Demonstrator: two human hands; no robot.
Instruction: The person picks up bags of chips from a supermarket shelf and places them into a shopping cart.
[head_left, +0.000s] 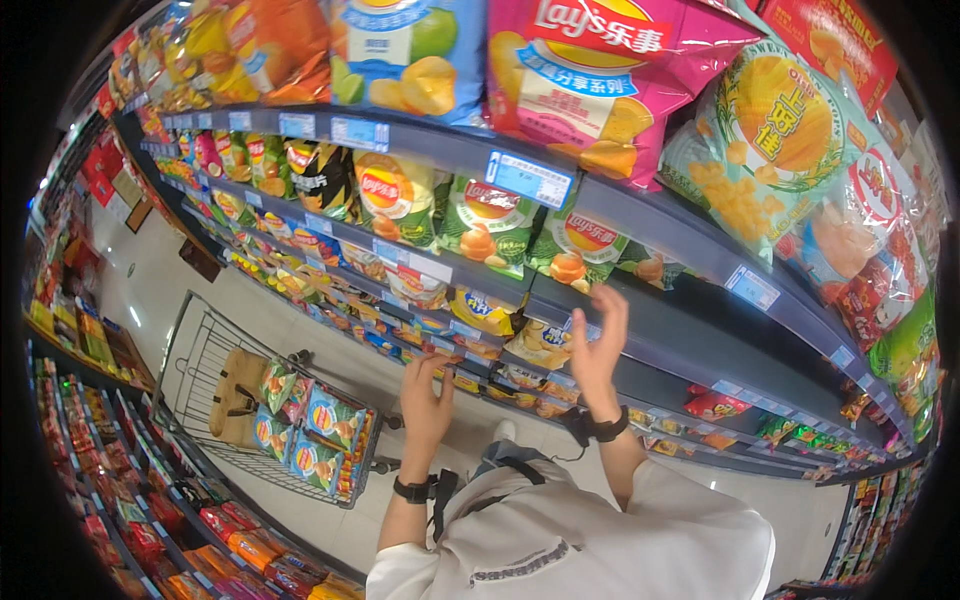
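My right hand (602, 341) is raised before the shelf, thumb and fingers apart, holding nothing. Just beyond its fingertips stands a green Lay's potato chip bag (576, 244), and a second green Lay's bag (487, 229) is to its left. Whether the fingers touch the shelf edge is unclear. Lower and to the left, my left hand (429, 382) has loosely bent fingers with a gap to the thumb, and nothing shows in it. It hangs in front of the lower snack shelves. A yellow-and-white snack bag (541, 343) lies on the shelf between the hands.
Left of me on the tiled floor stands a wire shopping cart (196, 330) with several chip bags (319, 457) inside. Large bags, including a pink Lay's bag (592, 90), overhang the upper shelf edge (637, 214). Another snack rack (142, 517) flanks the aisle at lower left.
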